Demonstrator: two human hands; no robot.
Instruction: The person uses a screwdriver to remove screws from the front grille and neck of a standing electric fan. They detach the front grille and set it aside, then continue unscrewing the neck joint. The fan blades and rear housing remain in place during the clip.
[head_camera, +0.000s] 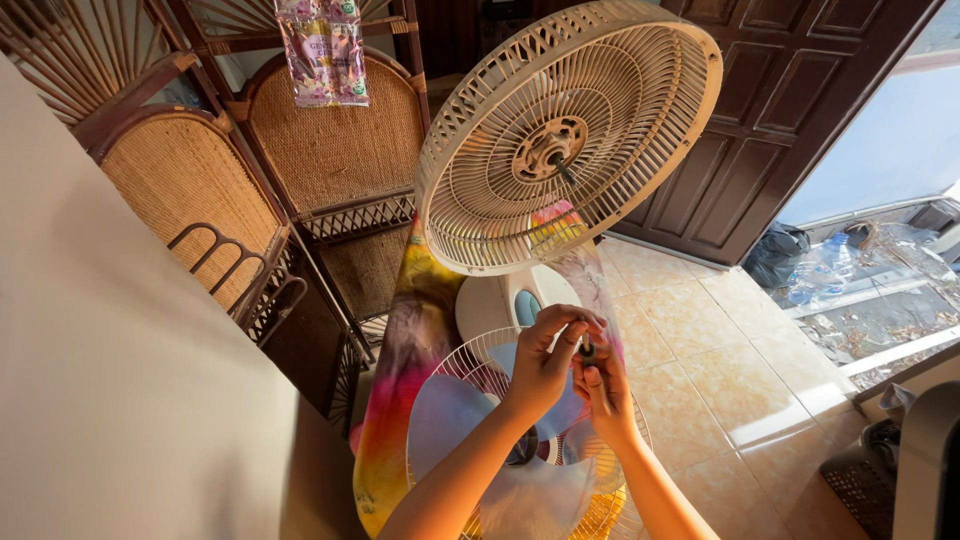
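Hands: left hand (545, 355) and right hand (600, 385) meet, fingertips pinching a small dark part (587, 350) between them; tiny, hard, easily dropped, so pinch it firmly.
Below: loose fan guard (440, 375) with translucent blades (450, 410); light, bendy.
Beyond: fan's rear grille (570, 135), brittle-looking; grip its rim.

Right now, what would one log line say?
left hand: pinching small dark part | right hand: touching it | below: fan blades | above: rear fan guard
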